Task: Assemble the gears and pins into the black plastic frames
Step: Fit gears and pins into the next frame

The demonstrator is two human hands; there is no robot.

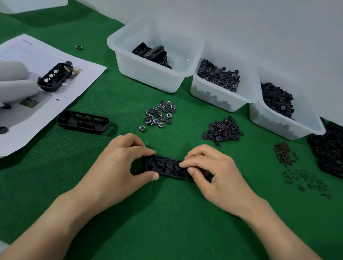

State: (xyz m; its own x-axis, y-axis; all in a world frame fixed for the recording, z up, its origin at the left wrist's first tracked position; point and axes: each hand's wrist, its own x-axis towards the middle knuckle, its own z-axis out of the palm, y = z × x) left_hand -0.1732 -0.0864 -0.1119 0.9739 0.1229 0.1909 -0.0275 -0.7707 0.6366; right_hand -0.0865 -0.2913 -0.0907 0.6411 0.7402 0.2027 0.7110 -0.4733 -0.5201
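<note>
A black frame (165,167), lying on the green desk (162,218), is pinched at one end by the left hand (123,159); a part is pressed in by right hand (212,171) fingertips. Probably next: another gear from the pile (160,116).

Both ends of the black frame (165,166) are hidden under the fingers; the tiny pins (307,181) right of the right hand (216,172) are too small to tell apart (mere specks).
</note>
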